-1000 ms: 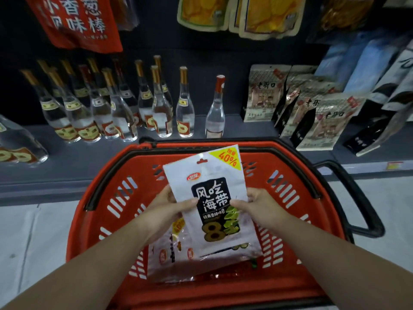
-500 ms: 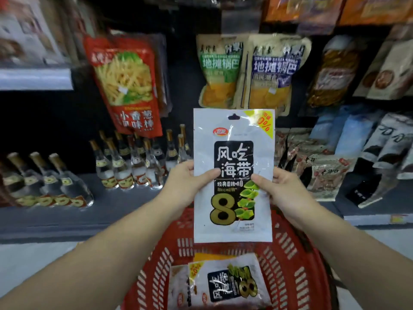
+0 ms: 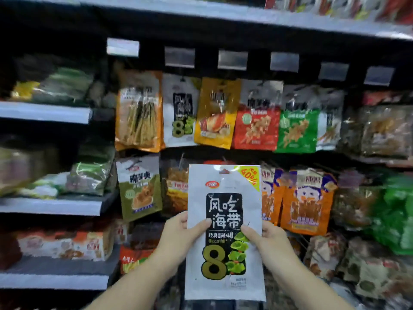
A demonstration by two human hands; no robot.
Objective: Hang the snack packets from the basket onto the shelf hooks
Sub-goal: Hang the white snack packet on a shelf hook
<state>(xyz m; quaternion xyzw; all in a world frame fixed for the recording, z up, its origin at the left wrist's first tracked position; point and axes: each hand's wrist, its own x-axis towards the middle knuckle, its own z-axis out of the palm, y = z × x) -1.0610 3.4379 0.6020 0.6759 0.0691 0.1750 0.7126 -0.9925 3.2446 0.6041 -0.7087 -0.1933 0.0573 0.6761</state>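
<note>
Snack packet [image 3: 224, 231], white, seaweed print: standing upright at 6 o'clock of the view, long axis running 12 to 6. Left hand [image 3: 178, 237] is pinching its 9 o'clock edge, right hand [image 3: 270, 240] its 3 o'clock edge, thumbs on the front, both at mid-height. Hang hole [image 3: 224, 171] is sitting at 12 o'clock of both grips, equally near each. Matching hung packet [image 3: 181, 110] is lying toward 11 o'clock; its hook is likely the target.
</note>
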